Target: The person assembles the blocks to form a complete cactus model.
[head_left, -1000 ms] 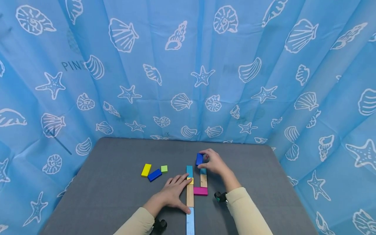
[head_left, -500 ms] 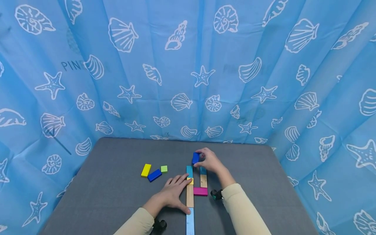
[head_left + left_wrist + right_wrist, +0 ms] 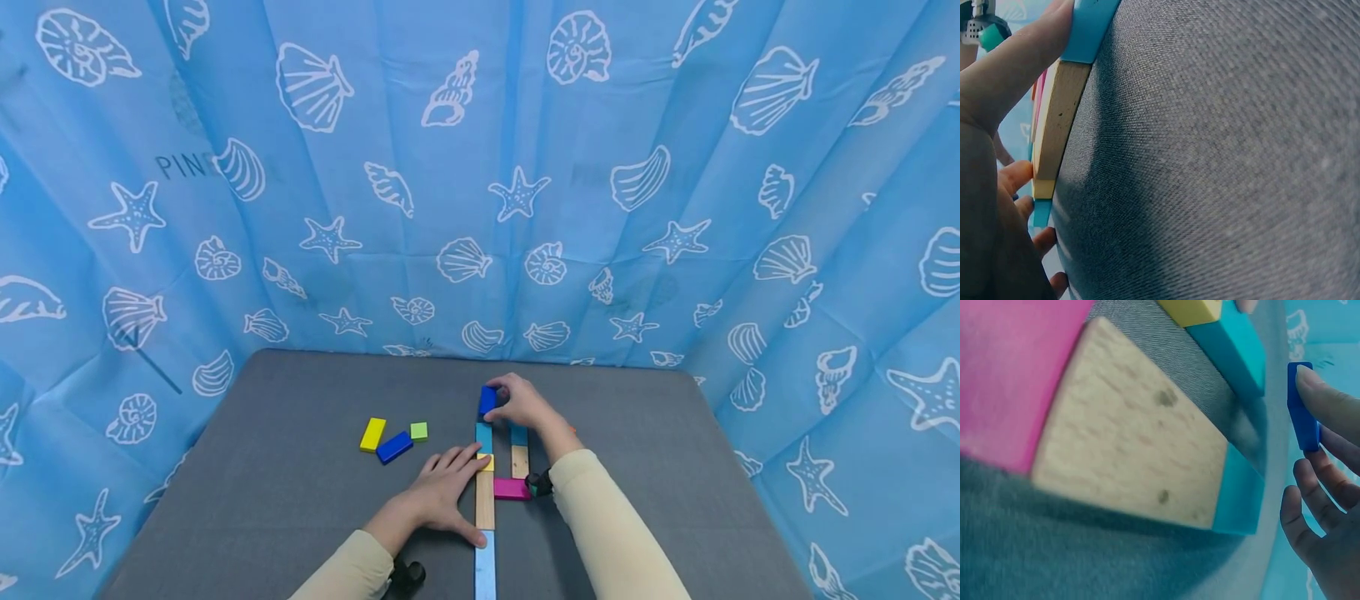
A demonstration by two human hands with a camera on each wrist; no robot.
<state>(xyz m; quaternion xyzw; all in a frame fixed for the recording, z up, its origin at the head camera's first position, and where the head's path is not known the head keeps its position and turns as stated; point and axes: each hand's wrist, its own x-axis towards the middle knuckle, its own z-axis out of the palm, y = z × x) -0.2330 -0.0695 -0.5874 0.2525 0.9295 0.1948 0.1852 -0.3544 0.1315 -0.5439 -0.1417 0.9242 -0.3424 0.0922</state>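
Note:
My right hand (image 3: 521, 406) pinches a dark blue wooden block (image 3: 487, 402) between thumb and fingers, just beyond the far end of a block row. In the right wrist view the pinched block (image 3: 1302, 406) is tilted. That row runs from a teal block (image 3: 483, 437) through a small yellow block (image 3: 489, 465) and a plain wood block (image 3: 485, 504) to a light blue block (image 3: 486, 567). My left hand (image 3: 438, 496) lies spread along it, index fingertip at the yellow block, thumb at the light blue one. A magenta block (image 3: 512, 489) branches right, leading to another plain block (image 3: 520, 461) and teal block (image 3: 518, 435).
Left of the row lie a loose yellow block (image 3: 372, 435), a blue block (image 3: 395, 448) and a light green cube (image 3: 419, 432) on the grey table (image 3: 300, 417). Something small and orange (image 3: 573, 430) peeks out beside the right wrist. A blue shell-print curtain (image 3: 480, 208) stands behind.
My right hand has carried the dark blue block leftward, from beyond the right-hand teal block to beyond the left row's teal block. The left hand has stayed put.

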